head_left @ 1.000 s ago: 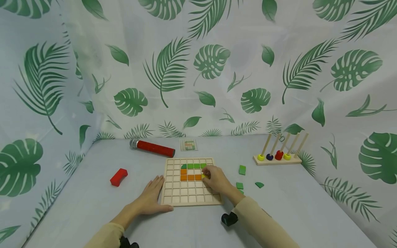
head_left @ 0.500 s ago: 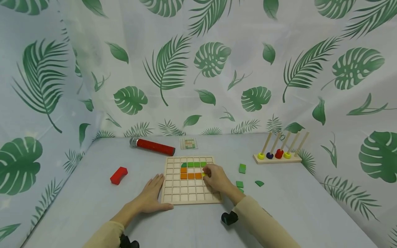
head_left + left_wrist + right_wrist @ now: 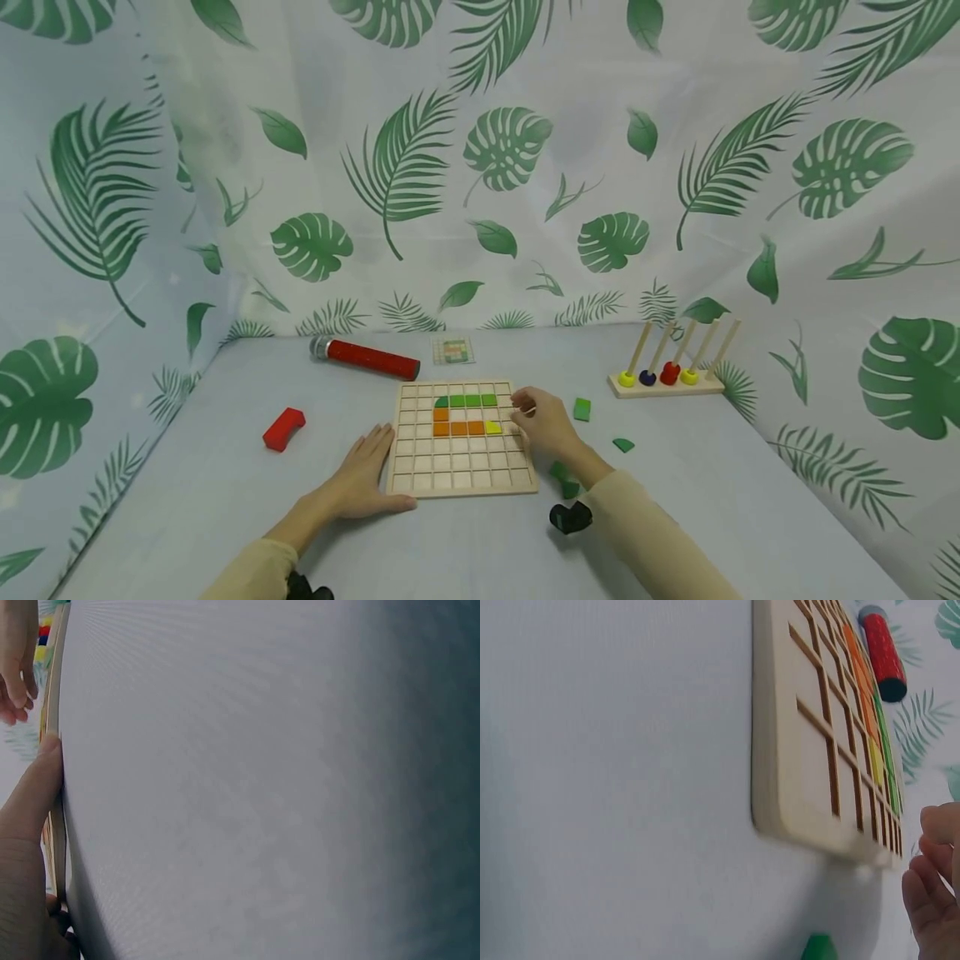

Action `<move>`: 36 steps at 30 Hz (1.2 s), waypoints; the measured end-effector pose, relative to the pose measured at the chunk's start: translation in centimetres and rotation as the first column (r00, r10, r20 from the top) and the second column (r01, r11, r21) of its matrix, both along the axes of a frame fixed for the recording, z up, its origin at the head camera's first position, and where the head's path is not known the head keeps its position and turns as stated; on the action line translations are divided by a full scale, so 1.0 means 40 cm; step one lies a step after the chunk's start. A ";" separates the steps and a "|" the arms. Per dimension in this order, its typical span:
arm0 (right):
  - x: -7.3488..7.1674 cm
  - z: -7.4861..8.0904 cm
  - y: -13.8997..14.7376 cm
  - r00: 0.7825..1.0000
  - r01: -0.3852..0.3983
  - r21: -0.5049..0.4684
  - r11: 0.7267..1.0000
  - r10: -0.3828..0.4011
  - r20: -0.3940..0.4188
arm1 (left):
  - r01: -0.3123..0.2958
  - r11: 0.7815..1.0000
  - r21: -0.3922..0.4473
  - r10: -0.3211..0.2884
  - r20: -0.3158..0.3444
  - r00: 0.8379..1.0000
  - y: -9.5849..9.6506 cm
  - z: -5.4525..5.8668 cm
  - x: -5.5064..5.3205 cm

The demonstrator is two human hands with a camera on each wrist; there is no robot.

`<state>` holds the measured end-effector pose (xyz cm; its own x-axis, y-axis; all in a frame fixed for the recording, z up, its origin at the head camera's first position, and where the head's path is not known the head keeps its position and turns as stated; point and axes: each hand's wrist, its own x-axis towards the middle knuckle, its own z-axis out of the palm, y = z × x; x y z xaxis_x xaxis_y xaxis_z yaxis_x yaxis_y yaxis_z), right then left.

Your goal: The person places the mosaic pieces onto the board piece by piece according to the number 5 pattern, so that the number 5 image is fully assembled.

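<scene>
A wooden grid board (image 3: 452, 482) lies flat in front of me in the head view. In its cells sit a row of green tiles (image 3: 472, 401) with a darker rounded one (image 3: 441, 402) at its left end, several orange tiles (image 3: 459, 428) and a yellow tile (image 3: 492, 427) ending the lower row. My left hand (image 3: 360, 479) rests against the board's left edge, fingers straight, thumb by the near corner. Just off the right edge hovers my right hand (image 3: 549, 427), fingers loosely bent; the right wrist view shows nothing between its fingertips (image 3: 936, 825).
Loose green pieces lie right of the board: a square (image 3: 582, 409), a rounded one (image 3: 623, 445), and some (image 3: 564, 481) beside my right wrist. Behind are a red microphone-like tube (image 3: 367, 357), a pattern card (image 3: 453, 350) and a peg stand (image 3: 667, 387). A red block (image 3: 283, 429) lies left.
My right hand has let go of the yellow tile and drawn off to the right, so the tile now shows in its cell. My left hand keeps its place.
</scene>
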<state>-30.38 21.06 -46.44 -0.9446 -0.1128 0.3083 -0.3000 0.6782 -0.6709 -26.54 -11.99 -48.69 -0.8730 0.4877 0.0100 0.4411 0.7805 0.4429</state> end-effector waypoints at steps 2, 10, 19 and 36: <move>0.000 0.000 0.019 0.999 0.035 0.003 0.999 -0.035 0.009 | 0.000 1.000 -0.002 0.000 -0.004 1.000 -0.001 -0.002 0.000; 0.005 -0.006 0.119 0.992 0.128 0.054 0.990 -0.129 0.004 | 0.000 1.000 -0.003 -0.001 -0.005 1.000 0.000 0.000 0.001; 0.027 0.010 0.205 0.983 0.184 0.096 0.978 -0.184 -0.002 | -0.001 1.000 -0.002 0.001 0.004 1.000 0.001 0.001 0.001; 0.015 -0.027 0.254 0.979 0.203 0.157 0.967 -0.205 -0.005 | 0.008 1.000 0.012 -0.008 0.012 1.000 0.001 0.006 0.005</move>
<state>-29.78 31.22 -47.54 -0.9558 0.0370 0.2916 -0.1376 0.8204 -0.5550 -26.32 -11.96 -48.44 -0.8693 0.4943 0.0055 0.4416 0.7716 0.4579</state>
